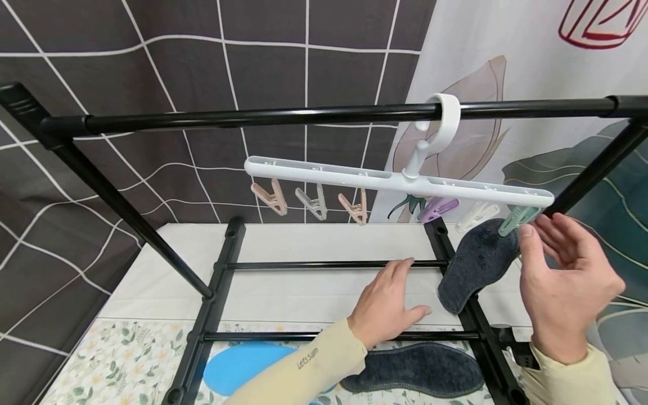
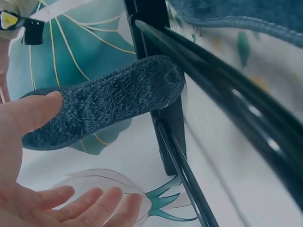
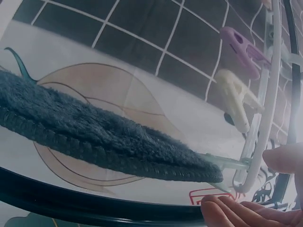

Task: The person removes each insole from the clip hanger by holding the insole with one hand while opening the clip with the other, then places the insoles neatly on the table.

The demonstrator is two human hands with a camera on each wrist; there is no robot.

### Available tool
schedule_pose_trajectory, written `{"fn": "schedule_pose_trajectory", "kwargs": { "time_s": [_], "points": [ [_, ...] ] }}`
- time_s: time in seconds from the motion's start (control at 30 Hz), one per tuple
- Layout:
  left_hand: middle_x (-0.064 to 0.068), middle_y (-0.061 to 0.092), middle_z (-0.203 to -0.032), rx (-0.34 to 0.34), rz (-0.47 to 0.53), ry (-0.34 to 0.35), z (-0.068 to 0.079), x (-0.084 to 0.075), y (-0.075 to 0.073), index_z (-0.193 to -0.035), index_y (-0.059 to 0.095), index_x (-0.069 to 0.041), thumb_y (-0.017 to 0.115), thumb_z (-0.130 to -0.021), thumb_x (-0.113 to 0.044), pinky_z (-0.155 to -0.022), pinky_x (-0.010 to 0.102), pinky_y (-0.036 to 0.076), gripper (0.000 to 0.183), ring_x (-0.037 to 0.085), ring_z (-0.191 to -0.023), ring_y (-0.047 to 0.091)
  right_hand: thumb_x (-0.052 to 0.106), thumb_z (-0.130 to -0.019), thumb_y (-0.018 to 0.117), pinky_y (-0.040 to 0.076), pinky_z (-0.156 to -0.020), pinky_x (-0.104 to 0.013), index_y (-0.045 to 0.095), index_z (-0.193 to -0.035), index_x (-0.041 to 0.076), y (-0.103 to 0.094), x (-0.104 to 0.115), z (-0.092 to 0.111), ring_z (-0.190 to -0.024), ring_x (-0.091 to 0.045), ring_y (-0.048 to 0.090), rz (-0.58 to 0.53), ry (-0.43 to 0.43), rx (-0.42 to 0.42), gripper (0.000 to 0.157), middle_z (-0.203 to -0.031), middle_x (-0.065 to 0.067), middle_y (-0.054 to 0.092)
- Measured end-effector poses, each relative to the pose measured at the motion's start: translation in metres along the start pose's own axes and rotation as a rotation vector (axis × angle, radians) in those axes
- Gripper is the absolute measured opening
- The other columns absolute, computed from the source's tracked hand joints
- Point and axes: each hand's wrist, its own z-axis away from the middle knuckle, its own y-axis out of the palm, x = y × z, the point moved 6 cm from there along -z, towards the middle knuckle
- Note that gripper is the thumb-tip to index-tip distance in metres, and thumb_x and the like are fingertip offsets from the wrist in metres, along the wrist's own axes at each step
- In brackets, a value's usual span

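A dark fuzzy insole [image 1: 478,264] hangs tilted from the green clothespin [image 1: 518,219] at the right end of a white clip hanger [image 1: 344,177]. Beside that clothespin is my right hand [image 1: 569,284], fingers loosely bent and thumb apart, nothing held. In the right wrist view, the clothespin's jaws meet the insole's end [image 3: 94,132]. My left hand [image 1: 385,306] reaches over the lower rack bars with fingers extended, holding nothing. The left wrist view has the thumb in front of the hanging insole [image 2: 113,90]. A second dark fuzzy insole [image 1: 415,368] lies flat below.
The hanger hooks over the black rack's top bar [image 1: 263,116]. Other clothespins dangle from it, including a purple one [image 1: 438,209] and a white one [image 1: 477,215]. A blue insole-like piece [image 1: 248,363] lies partly under my left sleeve. Black side posts slope down at both sides.
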Motion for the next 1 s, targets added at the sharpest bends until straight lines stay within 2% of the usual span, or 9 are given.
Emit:
{"fn": "schedule_pose_trajectory", "kwargs": {
  "time_s": [0.23,0.53,0.8,1.0],
  "points": [
    [0.004,0.041,-0.138,0.017,0.01,-0.013,-0.014,-0.006,0.006,-0.143,0.031,-0.009,0.067,-0.076,-0.057,-0.096,0.025,0.041,0.09,0.014,-0.124,0.043,0.021,-0.083,0.07,0.046,-0.086,-0.016,0.062,-0.121,0.016,0.004,-0.002,0.001,-0.1,-0.002,0.061,0.009,0.06,-0.004,0.04,-0.114,-0.002,0.065],
    [0.002,0.039,-0.14,0.061,-0.021,-0.014,-0.025,-0.014,0.017,-0.145,0.028,-0.01,0.061,-0.075,-0.064,-0.096,0.023,0.041,0.094,0.012,-0.126,0.04,0.02,-0.082,0.07,0.046,-0.086,-0.017,0.062,-0.121,0.016,0.006,-0.004,0.0,-0.1,-0.002,0.061,0.001,0.084,-0.001,0.04,-0.113,-0.004,0.065],
    [0.0,0.035,-0.143,0.108,0.06,-0.056,-0.033,-0.018,0.03,-0.146,0.024,-0.014,0.06,-0.076,-0.065,-0.096,0.023,0.04,0.094,0.01,-0.129,0.036,0.02,-0.082,0.07,0.047,-0.084,-0.016,0.062,-0.121,0.017,0.006,-0.006,-0.002,-0.099,-0.002,0.061,0.004,0.101,0.008,0.04,-0.113,-0.005,0.065],
    [-0.001,0.034,-0.143,0.143,0.081,-0.037,-0.039,-0.024,0.037,-0.147,0.02,-0.014,0.06,-0.078,-0.062,-0.1,0.022,0.036,0.094,0.009,-0.129,0.035,0.019,-0.082,0.07,0.047,-0.082,-0.015,0.062,-0.121,0.017,0.009,-0.004,-0.003,-0.098,-0.002,0.062,-0.013,0.11,0.019,0.04,-0.113,-0.007,0.065]
  ]
}}
